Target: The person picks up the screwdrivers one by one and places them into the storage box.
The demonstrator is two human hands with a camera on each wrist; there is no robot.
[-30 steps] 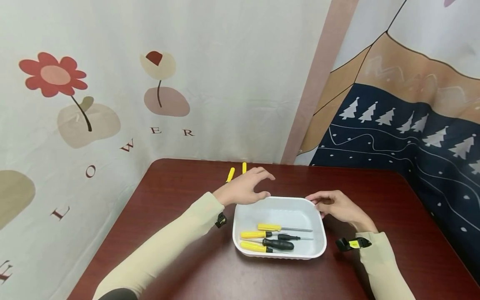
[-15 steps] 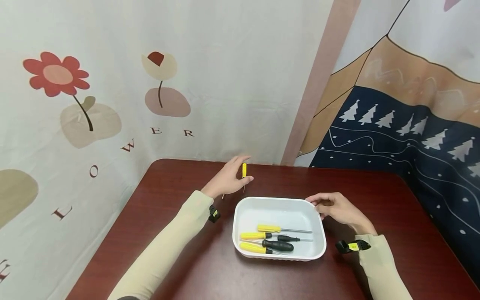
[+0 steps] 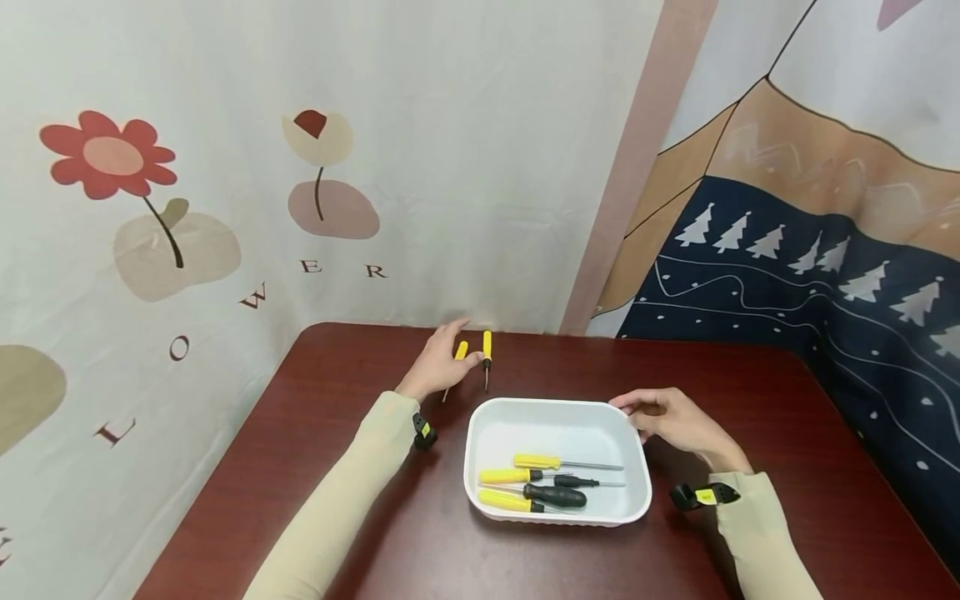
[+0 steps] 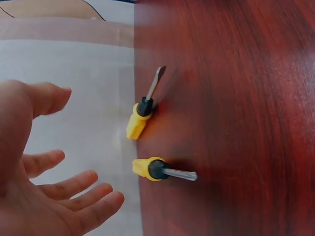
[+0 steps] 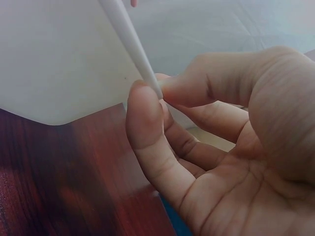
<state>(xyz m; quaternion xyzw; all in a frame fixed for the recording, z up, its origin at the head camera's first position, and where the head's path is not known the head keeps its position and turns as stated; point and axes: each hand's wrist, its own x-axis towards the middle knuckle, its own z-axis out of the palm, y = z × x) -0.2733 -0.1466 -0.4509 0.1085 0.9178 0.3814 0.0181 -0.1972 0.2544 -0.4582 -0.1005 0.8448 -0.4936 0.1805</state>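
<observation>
My left hand [image 3: 437, 367] is at the far edge of the table, fingers spread, with nothing in its grasp. Beside its thumb lie two small yellow-and-black screwdrivers: one [image 3: 461, 350] partly behind the hand, the other [image 3: 487, 343] just right of it. In the left wrist view, both the flat-tipped screwdriver [image 4: 138, 122] and the cross-tipped screwdriver [image 4: 150, 168] are apart from the fingers. My right hand [image 3: 682, 427] pinches the far right corner of a white plastic tray [image 3: 555, 429]; the right wrist view shows thumb and finger on its rim [image 5: 133, 39].
Inside the tray lie several screwdrivers, among them a yellow one [image 3: 536, 461] with a long shaft and a thick black one [image 3: 558, 496]. The dark red table [image 3: 360, 367] meets a printed curtain [image 3: 465, 167] at its far edge.
My left hand has moved away from above the tray, left and farther back, to the two loose screwdrivers. The right hand keeps its pinch on the tray's corner.
</observation>
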